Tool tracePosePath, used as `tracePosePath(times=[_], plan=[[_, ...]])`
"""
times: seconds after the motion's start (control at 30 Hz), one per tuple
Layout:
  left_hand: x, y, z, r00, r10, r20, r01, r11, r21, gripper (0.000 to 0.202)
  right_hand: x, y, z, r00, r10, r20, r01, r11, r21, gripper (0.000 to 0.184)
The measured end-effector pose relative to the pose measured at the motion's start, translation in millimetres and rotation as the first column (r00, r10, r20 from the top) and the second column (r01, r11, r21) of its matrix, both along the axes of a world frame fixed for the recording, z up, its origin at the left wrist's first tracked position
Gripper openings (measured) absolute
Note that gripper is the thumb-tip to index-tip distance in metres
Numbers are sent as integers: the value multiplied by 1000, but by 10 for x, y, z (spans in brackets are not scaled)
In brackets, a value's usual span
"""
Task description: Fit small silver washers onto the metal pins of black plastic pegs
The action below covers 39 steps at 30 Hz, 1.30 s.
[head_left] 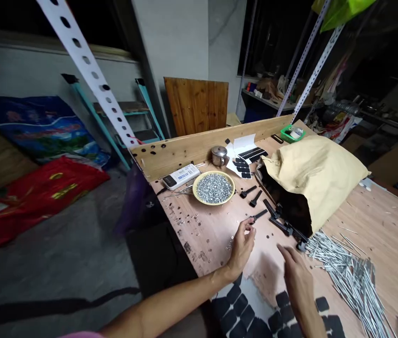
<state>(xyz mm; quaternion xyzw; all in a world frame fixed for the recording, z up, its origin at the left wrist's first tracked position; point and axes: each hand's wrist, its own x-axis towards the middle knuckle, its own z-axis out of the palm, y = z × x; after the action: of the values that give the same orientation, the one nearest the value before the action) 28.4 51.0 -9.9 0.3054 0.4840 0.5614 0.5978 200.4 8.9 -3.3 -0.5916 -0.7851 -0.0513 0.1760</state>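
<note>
Black foam pads (241, 312) on a white sheet lie closest, at the bench (389, 234) edge, btwn the two forearms.

L to R:
- A white boxy device (181, 176) lies at the far-left end.
- A yellow bowl (214, 203) of small silver hardware sits just at its 3 o'clock.
- A small steel pot (219, 156) stands at the bowl's 12. Loose bits of the same hardware are scattered on the wood at the bowl's 7.
- Left hand (243, 246) is at the bowl's 5 o'clock. Thumb + forefinger tips are pinched together on the near end of a black plastic part (259, 215). The part lies on the bench, pointing approx 2 o'clock from the hand.
- More black parts (251, 195) of the same sort lie at its 12 and 3 o'clock, some at the bag's mouth.
- Right hand (299, 281) is at the left hand's 4 o'clock, low over the bench. Its fingers are straight, loosely apart and holding nothing; can't tell if they touch the wood.
- A brown bag (318, 173) lies on its side at the right hand's 12-1, mouth facing left.
- A pile of thin steel rods (347, 272) is at the right hand's 3 o'clock, just beside the bag's lower edge.
</note>
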Motion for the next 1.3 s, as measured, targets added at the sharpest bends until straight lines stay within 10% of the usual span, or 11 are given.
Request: tracePosePath(times=[0.2,0.5,0.77,0.97,1.07,1.3], plan=[[-25,-57,-186,974,-179,136,190,978,-80,43,-642,1160,-120,990,133,46,-134,991,6,29],[199,309,-95,995,-62,76,63,998,-2,29,-271,743,-155,958,135,-255,-155,986,-62,29],[312,365,-253,972,-121,200,145,984,-105,45,-131,736,-269,929,-353,-113,355,935,-8,30],[307,404,-218,873,-260,412,331,937,-111,50,-288,655,-164,893,-126,-433,151,988,24,25],[278,438,-183,806,-237,542,352,929,-118,55,-340,774,-141,881,-7,-472,-14,999,-42,28],[236,446,-169,878,-102,468,199,966,-164,61,-347,1539,-194,978,-130,-162,127,991,-32,27]])
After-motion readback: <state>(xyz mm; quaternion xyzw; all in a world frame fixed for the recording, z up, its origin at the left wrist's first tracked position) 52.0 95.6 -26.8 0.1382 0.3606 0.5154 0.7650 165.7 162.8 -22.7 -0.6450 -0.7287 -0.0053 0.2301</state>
